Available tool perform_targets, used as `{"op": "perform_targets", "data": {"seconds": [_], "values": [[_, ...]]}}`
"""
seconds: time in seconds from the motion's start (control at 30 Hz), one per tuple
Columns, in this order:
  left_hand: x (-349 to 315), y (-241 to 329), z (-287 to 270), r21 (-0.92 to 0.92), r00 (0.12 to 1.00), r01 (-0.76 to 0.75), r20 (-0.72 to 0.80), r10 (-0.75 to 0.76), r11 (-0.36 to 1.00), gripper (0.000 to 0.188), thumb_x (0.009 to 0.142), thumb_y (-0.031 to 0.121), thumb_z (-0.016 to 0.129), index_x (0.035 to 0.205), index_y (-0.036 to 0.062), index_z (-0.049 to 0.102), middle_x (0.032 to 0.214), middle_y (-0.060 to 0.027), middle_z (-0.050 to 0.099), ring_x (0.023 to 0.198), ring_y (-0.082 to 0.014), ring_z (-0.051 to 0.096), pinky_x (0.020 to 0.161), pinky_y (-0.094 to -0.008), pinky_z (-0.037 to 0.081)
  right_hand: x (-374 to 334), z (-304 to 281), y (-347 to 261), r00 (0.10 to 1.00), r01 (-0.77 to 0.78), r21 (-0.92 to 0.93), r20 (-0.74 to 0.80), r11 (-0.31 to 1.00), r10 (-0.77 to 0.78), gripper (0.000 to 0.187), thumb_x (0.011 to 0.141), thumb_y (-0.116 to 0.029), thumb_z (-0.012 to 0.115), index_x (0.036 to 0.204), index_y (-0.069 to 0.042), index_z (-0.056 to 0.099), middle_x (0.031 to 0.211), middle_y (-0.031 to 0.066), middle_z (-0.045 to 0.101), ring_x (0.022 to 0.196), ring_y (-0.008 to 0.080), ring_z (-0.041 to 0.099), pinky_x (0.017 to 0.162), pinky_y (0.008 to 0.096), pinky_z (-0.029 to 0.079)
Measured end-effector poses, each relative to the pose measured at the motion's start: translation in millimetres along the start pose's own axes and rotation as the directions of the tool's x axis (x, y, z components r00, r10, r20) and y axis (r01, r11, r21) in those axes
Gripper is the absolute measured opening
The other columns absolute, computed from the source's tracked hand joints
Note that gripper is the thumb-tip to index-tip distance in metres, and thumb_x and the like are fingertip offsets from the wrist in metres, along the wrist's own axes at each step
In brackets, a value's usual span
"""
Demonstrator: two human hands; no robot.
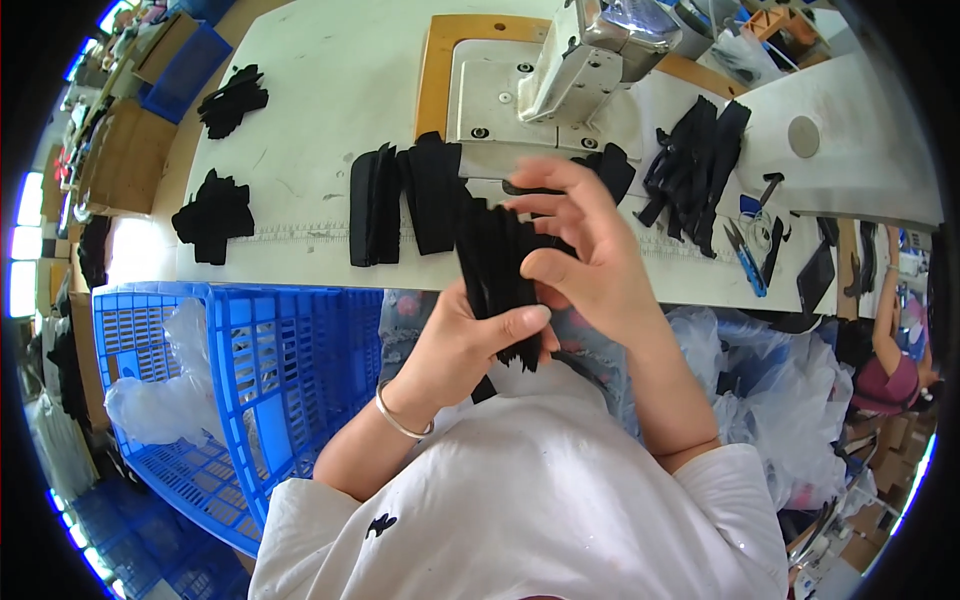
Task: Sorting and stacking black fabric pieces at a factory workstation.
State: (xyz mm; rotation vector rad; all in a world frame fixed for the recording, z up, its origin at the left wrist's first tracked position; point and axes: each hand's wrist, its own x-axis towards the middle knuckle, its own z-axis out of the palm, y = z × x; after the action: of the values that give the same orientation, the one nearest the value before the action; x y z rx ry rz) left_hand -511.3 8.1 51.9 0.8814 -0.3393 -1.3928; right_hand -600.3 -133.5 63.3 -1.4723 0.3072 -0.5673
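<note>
My left hand (460, 335) is closed round a bundle of black fabric strips (497, 265), its thumb pressed across the front. The bundle stands upright in front of my chest, with uneven ends at top and bottom. At its right side is my right hand (590, 260), fingers spread and curved, the thumb close to the strips. Whether that thumb touches them I cannot tell. Just beyond, on the table (320, 185), lie a neat stack of black strips (375, 207) and a second black stack (430, 192), partly behind the bundle.
A sewing machine (575, 75) stands at the table's far side. Loose black strips (695, 165) lie to the right, near blue-handled snips (746, 262). Two black piles, one of them a small heap (215, 217), sit left. A blue crate (240, 390) stands below; another person (885, 385) is far right.
</note>
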Motion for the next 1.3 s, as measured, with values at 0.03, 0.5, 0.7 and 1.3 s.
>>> {"op": "perform_targets", "data": {"seconds": [0.03, 0.5, 0.7, 1.3], "values": [[0.5, -0.2, -1.7, -0.008, 1.000, -0.014, -0.028, 0.014, 1.000, 0.033, 0.087, 0.012, 0.071, 0.113, -0.0014, 0.056, 0.100, -0.0112, 0.065, 0.076, -0.0179, 0.066, 0.064, -0.0330, 0.057, -1.0, -4.1, -7.0, 0.999, -0.040, -0.023, -0.025, 0.999, 0.039, 0.053, 0.076, -0.011, 0.077, 0.122, -0.005, 0.051, 0.118, 0.0087, 0.056, 0.109, 0.0183, 0.057, 0.090, 0.0324, 0.046], [2.9, 0.6, 7.4, 0.166, 0.980, -0.160, -0.091, 0.177, 0.973, 0.039, 0.083, 0.010, 0.074, 0.114, -0.0053, 0.057, 0.097, -0.0147, 0.068, 0.083, -0.0234, 0.070, 0.068, -0.0344, 0.062, -20.8, -8.9, -8.3, 0.991, -0.134, 0.007, -0.011, 0.991, 0.134, 0.033, 0.080, -0.007, 0.074, 0.103, -0.006, 0.051, 0.104, 0.0063, 0.060, 0.090, 0.0141, 0.060, 0.076, 0.0301, 0.050], [4.6, -0.2, 6.3, 0.159, 0.979, -0.173, -0.081, 0.188, 0.972, 0.042, 0.082, 0.017, 0.076, 0.112, -0.0073, 0.058, 0.095, -0.0170, 0.068, 0.082, -0.0272, 0.071, 0.065, -0.0369, 0.063, -23.7, -9.3, -4.8, 0.980, -0.199, 0.066, 0.003, 0.978, 0.200, 0.030, 0.084, -0.004, 0.070, 0.106, -0.005, 0.049, 0.102, 0.0048, 0.059, 0.083, 0.0089, 0.060, 0.064, 0.0228, 0.050], [1.2, -14.7, -9.1, 0.283, 0.965, -0.231, -0.055, 0.256, 0.931, 0.043, 0.080, 0.014, 0.077, 0.113, -0.0039, 0.057, 0.098, -0.0107, 0.067, 0.085, -0.0187, 0.067, 0.070, -0.0323, 0.060, -23.7, -2.0, -28.4, 0.974, -0.226, -0.191, -0.057, 0.955, 0.219, 0.024, 0.073, -0.007, 0.078, 0.089, -0.002, 0.062, 0.097, 0.0028, 0.055, 0.074, 0.0091, 0.057, 0.053, 0.0216, 0.050]]}}
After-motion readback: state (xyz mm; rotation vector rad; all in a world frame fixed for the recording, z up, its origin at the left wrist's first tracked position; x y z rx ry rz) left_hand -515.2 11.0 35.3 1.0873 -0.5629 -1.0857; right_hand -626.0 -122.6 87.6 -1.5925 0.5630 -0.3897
